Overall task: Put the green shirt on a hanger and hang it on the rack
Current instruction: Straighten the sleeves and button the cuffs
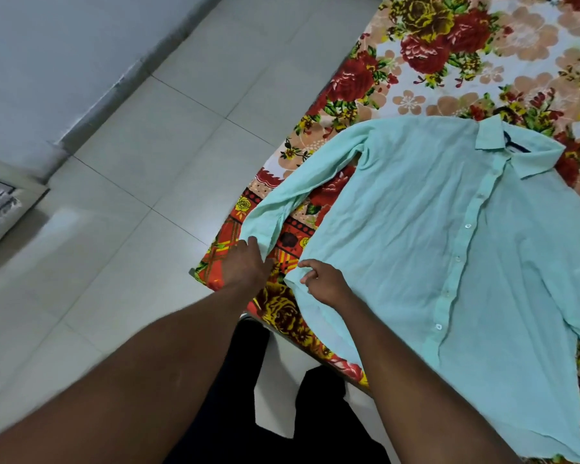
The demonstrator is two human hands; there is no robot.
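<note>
Leaning over the corner of a bed, I have both hands at the near edge of the green shirt [432,246], which lies flat and front up on a flowered sheet [449,61], buttoned, with its collar [516,152] at the far side. One sleeve [302,185] stretches from the shoulder toward the bed's corner. My left hand [246,264] meets the end of it, fingertips touching the cuff [260,234], back of the hand up; whether it grips the cloth I cannot tell. My right hand [327,281] lies just beside it, on the shirt's lower corner, with the fingers loosely curled over the fabric near the hem; whether they pinch it I cannot tell either. A strip of bare sheet shows between the two hands. The pale tiled floor [148,162] runs off to my left.
</note>
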